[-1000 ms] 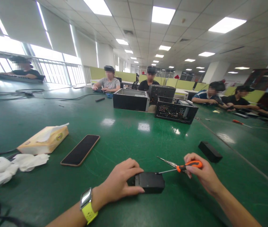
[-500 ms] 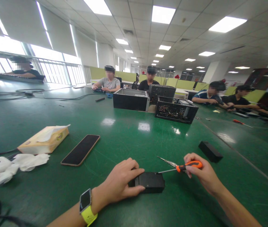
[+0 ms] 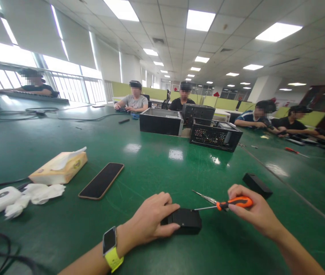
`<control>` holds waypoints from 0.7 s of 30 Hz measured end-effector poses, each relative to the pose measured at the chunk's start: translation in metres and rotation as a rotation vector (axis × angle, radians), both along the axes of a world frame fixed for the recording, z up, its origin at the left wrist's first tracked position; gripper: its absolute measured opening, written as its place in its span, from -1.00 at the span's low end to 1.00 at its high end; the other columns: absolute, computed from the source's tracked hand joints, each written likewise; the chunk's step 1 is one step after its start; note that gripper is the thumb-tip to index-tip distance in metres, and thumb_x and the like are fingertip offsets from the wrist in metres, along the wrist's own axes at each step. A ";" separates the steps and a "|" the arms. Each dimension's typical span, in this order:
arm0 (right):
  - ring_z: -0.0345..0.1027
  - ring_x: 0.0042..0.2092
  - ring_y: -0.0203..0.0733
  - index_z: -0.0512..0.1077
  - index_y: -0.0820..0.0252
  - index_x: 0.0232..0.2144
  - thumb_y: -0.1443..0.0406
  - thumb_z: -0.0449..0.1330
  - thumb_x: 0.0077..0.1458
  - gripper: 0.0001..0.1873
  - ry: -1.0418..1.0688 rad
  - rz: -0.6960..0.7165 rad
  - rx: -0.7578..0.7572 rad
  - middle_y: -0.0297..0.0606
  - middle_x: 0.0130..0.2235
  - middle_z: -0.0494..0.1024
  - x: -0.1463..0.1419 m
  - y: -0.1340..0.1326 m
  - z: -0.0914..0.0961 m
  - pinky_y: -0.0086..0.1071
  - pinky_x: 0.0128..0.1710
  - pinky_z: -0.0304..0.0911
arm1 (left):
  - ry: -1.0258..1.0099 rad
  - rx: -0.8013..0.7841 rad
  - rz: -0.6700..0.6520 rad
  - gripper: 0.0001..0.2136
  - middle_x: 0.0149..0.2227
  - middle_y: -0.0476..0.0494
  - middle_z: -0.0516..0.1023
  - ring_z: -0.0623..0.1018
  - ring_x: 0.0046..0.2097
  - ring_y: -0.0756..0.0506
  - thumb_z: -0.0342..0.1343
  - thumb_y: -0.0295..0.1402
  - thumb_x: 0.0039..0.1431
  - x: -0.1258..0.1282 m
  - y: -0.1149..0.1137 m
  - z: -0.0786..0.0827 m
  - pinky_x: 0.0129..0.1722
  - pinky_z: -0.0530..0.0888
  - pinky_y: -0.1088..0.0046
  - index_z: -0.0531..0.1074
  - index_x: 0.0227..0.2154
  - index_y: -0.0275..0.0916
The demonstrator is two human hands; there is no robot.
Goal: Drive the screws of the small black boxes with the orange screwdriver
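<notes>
Black box, gripped by the left hand near the green table's near edge, could skid or get gouged should the orange screwdriver clenched in the right hand slip sideways.

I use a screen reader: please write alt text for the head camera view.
A person's left hand rests on a small black box on a green table while the right hand holds an orange-handled screwdriver pointing at it. A phone, a tissue box and open computer cases lie beyond, with other people seated.
</notes>
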State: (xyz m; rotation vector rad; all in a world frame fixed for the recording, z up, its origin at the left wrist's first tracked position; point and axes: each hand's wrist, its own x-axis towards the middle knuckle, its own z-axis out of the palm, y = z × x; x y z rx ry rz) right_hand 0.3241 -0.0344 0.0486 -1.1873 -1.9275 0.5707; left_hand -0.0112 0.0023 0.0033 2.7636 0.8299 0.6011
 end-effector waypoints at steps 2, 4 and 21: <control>0.32 -0.32 -0.21 0.41 0.16 -0.40 0.22 0.23 0.12 -0.86 -0.122 0.052 -0.016 -0.31 -0.34 0.42 -0.007 0.003 0.022 -0.35 -0.31 0.22 | -0.017 -0.006 0.001 -0.63 -0.21 -0.16 0.40 0.40 -0.21 -0.17 0.11 -0.13 0.24 0.001 -0.001 -0.001 -0.23 0.36 0.31 0.42 0.03 -0.19; 0.34 -0.34 -0.23 0.46 0.16 -0.41 0.22 0.26 0.10 -0.87 -0.255 0.099 -0.037 -0.31 -0.35 0.46 -0.018 0.008 0.046 -0.37 -0.31 0.21 | -0.041 -0.020 0.006 -0.63 -0.19 -0.17 0.39 0.40 -0.20 -0.17 0.05 -0.13 0.29 0.001 -0.002 -0.002 -0.23 0.36 0.32 0.39 0.07 -0.18; 0.38 -0.35 -0.21 0.42 0.13 -0.09 0.19 0.18 0.16 -0.72 -0.311 -0.039 -0.005 -0.32 -0.32 0.54 -0.051 0.021 0.076 -0.37 -0.34 0.25 | -0.129 -0.082 -0.031 -0.39 -0.21 -0.20 0.40 0.41 -0.22 -0.18 -0.23 0.18 0.30 -0.002 0.000 -0.003 -0.25 0.38 0.32 0.40 0.05 -0.21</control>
